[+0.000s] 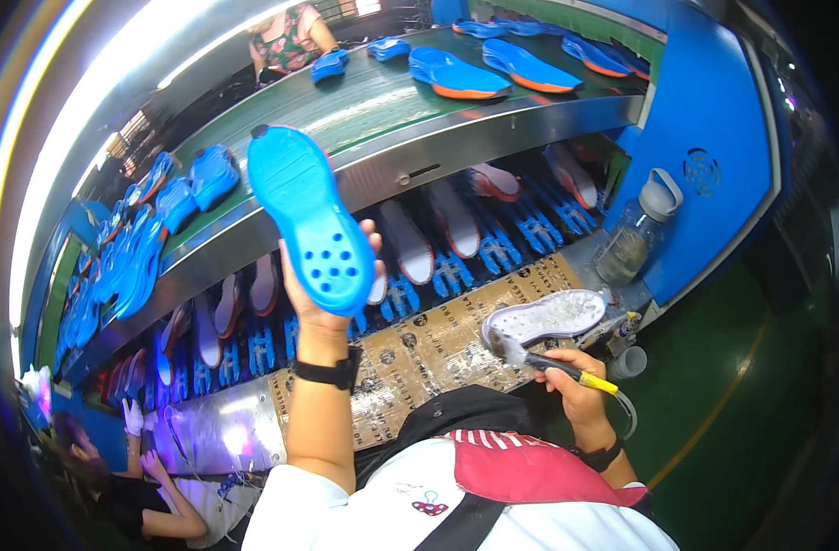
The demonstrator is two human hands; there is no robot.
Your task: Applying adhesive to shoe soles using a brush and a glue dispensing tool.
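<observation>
I see the left hand (315, 298) clasping a blue sole (307, 216) by its dotted end, raised in front of the green conveyor (364, 119). I've got the right hand (575, 386) curled round a black-and-yellow brush (550, 365), head at the left end of a pale sole (557, 314) near the clear bottle (623, 253).

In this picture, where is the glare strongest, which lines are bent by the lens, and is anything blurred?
Head view: the long lamp at upper left burns out to white, and the metal ledge at lower left glares violet-white; the steel rail bows, and the corners go dark; the blue sole looks fairly sharp, the tip of the tool softer, perhaps from motion.
</observation>
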